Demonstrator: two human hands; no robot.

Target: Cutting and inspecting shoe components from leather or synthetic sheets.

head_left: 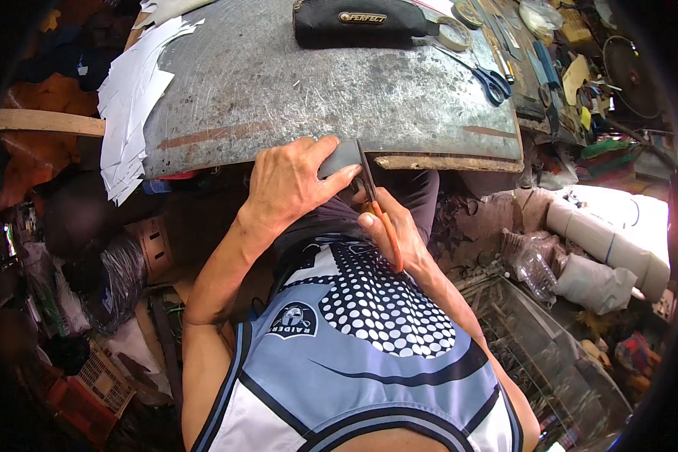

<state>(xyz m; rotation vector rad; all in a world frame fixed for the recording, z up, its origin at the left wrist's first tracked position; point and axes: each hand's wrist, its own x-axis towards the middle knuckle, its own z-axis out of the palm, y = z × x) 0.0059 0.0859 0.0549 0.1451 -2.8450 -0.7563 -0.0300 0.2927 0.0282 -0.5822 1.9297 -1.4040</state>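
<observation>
My left hand (288,181) is closed on a small dark grey flat piece (340,160), its fingers and thumb pinching it just off the table's near edge. My right hand (401,226) grips scissors (386,231) with orange handles. Their dark blades point up and away from me, right against the right edge of the grey piece. Whether the blades are parted is hard to make out. What the piece is made of does not show clearly.
A worn metal-topped table (233,83) lies ahead. White paper sheets (132,98) overhang its left side. At the back sit a black pouch (358,26), tape rolls (453,34) and blue-handled scissors (493,84). Wrapped white rolls (606,233) and plastic bottles (533,271) stand on the right.
</observation>
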